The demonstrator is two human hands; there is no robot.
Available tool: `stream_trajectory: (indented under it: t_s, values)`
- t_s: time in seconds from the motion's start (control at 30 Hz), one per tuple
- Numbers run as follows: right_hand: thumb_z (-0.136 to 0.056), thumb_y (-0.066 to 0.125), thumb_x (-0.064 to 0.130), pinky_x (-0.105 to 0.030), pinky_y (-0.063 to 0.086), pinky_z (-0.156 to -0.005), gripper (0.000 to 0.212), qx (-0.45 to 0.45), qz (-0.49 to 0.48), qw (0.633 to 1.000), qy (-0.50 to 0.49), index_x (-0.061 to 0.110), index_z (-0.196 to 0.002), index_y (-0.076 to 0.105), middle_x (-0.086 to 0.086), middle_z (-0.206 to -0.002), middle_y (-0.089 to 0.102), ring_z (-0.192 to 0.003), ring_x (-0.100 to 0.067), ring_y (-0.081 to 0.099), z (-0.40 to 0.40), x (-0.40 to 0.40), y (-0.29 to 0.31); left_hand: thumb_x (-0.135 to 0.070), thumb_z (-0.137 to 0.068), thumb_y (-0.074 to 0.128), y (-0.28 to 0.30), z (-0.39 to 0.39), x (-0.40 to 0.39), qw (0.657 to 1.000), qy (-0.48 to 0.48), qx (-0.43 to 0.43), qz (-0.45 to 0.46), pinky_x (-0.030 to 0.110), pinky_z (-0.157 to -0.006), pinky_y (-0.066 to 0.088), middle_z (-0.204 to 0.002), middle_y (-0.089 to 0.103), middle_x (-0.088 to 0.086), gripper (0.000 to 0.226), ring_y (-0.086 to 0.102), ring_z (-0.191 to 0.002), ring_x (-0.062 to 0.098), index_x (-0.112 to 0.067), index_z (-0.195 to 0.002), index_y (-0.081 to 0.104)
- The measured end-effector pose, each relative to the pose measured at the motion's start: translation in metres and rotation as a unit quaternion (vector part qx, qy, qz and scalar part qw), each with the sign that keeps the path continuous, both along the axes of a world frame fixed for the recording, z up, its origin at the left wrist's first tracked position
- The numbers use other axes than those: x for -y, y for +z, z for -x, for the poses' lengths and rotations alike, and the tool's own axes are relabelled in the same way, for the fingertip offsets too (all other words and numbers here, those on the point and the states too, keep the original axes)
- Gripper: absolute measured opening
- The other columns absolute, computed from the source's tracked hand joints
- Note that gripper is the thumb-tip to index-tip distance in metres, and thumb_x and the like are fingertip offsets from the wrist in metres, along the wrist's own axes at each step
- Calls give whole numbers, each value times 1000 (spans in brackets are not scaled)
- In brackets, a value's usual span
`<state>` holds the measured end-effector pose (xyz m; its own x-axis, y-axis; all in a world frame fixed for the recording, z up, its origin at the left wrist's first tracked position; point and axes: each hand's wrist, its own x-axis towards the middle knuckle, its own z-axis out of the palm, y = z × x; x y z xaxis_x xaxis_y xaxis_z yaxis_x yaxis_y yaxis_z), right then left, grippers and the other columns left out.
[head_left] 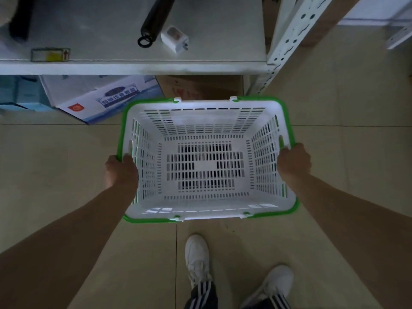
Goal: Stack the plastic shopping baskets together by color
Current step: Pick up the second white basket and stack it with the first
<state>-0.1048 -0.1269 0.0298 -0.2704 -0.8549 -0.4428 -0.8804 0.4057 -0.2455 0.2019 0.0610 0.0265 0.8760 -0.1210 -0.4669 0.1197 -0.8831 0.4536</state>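
Observation:
A white slatted shopping basket [207, 121] with a green rim and green handles folded down along the rim is held level above the tiled floor, seen from straight above, and it is empty. My left hand [121, 170] grips its left rim, thumb inside the wall. My right hand [293, 162] grips the right rim the same way. No other basket is in view.
A white metal shelf [133, 68] stands just beyond the basket, carrying a black rolled object [156, 16] and a white charger [175, 37]. Cardboard boxes [107, 97] sit under the shelf. A perforated shelf post [287, 41] rises at right. My white shoes [197, 257] are below.

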Motion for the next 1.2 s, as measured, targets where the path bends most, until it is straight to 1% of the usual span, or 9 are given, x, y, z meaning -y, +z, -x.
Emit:
stream_trajectory:
  t_s: [0.2,0.4,0.5,0.63,0.83,0.93,1.0,1.1,1.2]
  values:
    - [-102,37,22,-39,47,-84,36,-24,-13,999,29,-6,-120,50,-26,-123,59,-109,-40,59,8,-2,-16,-30,-96,42,-19,1,-2,999,-20,-9,-23,44,-74,51,-97,65,20,34,62,-83,39,-2,-106,59]
    - [-98,39,18,-43,43,-85,33,-53,-11,996,73,-5,-119,50,-25,-124,52,-112,-40,52,15,3,-29,-31,-99,39,-33,4,-6,995,-66,46,-60,55,-91,50,-120,54,30,43,58,-104,46,4,-118,56]
    - [-98,42,26,-44,46,-86,38,-46,22,996,68,-3,-122,45,-24,-125,50,-112,-40,53,14,-3,-32,-23,-97,46,-35,10,-5,997,-41,62,-14,49,-87,49,-127,51,22,33,57,-103,39,-6,-125,48]
    - [-98,45,45,-44,46,-88,61,10,-44,999,27,-4,-134,38,-24,-129,50,-114,-41,54,18,-7,-45,-35,-96,51,-44,8,-7,998,-56,22,3,48,-89,50,-130,55,22,48,58,-111,42,-10,-136,42]
    - [-91,50,59,-38,50,-73,71,91,-94,991,-29,-6,-119,55,-10,-84,58,-80,-29,58,29,6,-59,-52,-90,59,-54,-9,-4,997,-45,-63,-1,39,-74,49,-107,66,21,60,65,-97,39,0,-120,59]
    - [-89,51,62,-32,42,-71,75,98,-128,986,-32,-7,-117,55,-6,-70,48,-68,-24,53,29,13,-58,-52,-88,62,-57,-17,-4,993,-33,-109,-4,33,-63,44,-76,57,13,61,56,-74,30,6,-108,61]
    - [-89,53,59,-36,44,-76,76,109,-141,983,-36,-9,-122,52,-11,-79,53,-76,-26,54,29,15,-59,-53,-86,63,-58,-21,-5,988,-16,-152,9,32,-65,49,-78,59,14,57,58,-78,30,3,-96,61]
    - [-89,58,54,-40,46,-91,76,127,-136,981,-52,-11,-128,49,-24,-112,58,-97,-34,56,28,15,-58,-53,-82,69,-60,-26,-9,971,28,-227,68,47,-92,53,-111,68,18,58,66,-101,35,-4,-113,65]
    - [-87,62,51,-38,46,-90,73,160,-140,974,-77,-8,-129,50,-21,-117,58,-111,-38,58,29,16,-60,-44,-87,67,-59,-27,-10,961,28,-256,96,42,-90,50,-112,67,15,48,65,-100,33,-8,-120,64]
